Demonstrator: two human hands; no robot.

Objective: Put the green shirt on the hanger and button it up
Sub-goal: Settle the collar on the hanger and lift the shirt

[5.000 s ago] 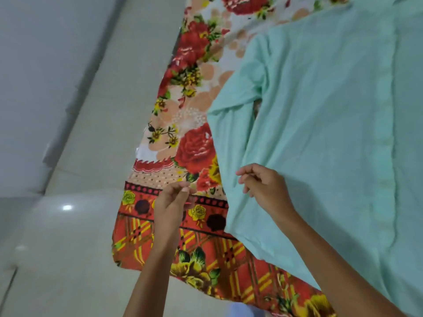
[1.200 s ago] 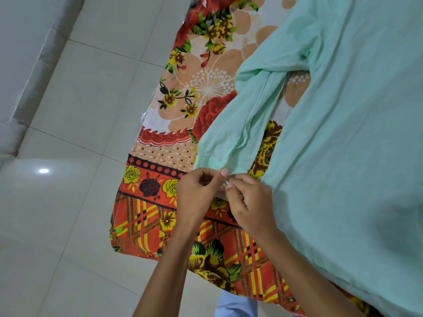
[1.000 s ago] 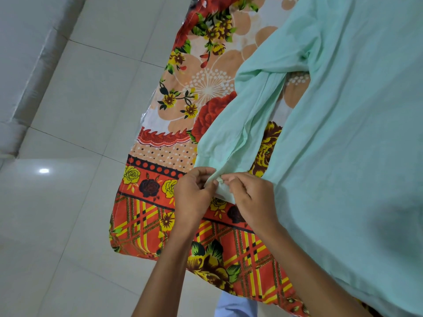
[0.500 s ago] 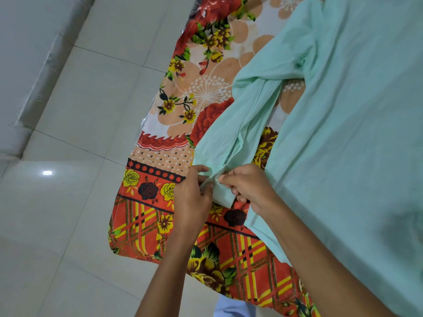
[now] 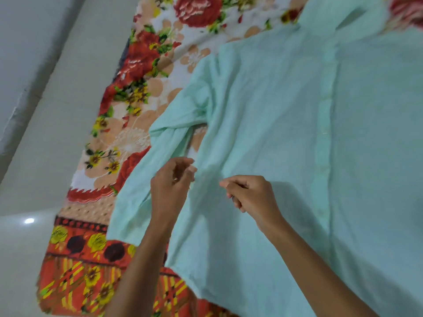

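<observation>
The pale green shirt (image 5: 270,124) lies flat on a floral bedsheet, its button placket (image 5: 324,133) running down the middle and its collar (image 5: 343,17) at the top right. Its left sleeve (image 5: 139,193) lies folded down alongside the body, cuff towards me. My left hand (image 5: 170,188) hovers over the gap between sleeve and body, fingers loosely curved and holding nothing. My right hand (image 5: 251,195) hovers over the shirt's lower front with its fingers curled in, also empty. No hanger is in view.
The red, orange and yellow floral bedsheet (image 5: 128,92) covers the bed under the shirt, and its edge hangs down at the lower left. Pale floor tiles (image 5: 57,133) and a grey skirting strip (image 5: 20,106) lie to the left.
Both hands have let go of the sleeve cuff they were pinching and have moved up and right over the shirt. The view has swung up to show the placket and collar.
</observation>
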